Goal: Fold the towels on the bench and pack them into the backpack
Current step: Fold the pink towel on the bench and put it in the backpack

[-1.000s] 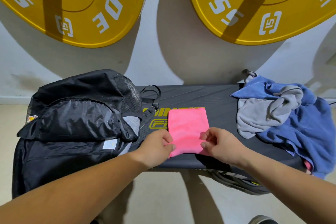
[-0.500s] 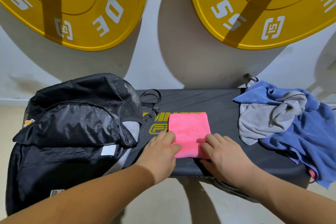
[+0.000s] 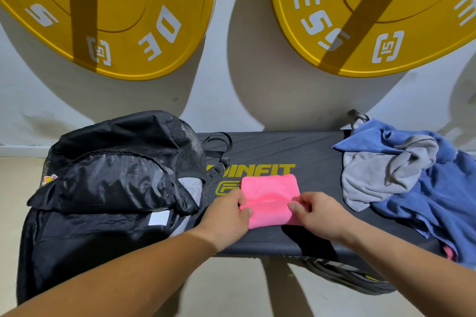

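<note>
Beneath both hands [image 3: 226, 216] [image 3: 320, 215], pink towel [image 3: 270, 188] edges

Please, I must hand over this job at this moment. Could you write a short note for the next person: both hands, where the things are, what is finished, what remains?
Left hand: pinches the left end of the near fold of the pink towel.
Right hand: pinches the right end of the same fold.
Places: the pink towel lies mid-bench; the backpack is at the bench's left end; the grey towel and blue towel lie crumpled at the right end.
Done: the pink towel is partly folded.
Left: finish it, fold the grey and blue ones, pack all three.
</note>
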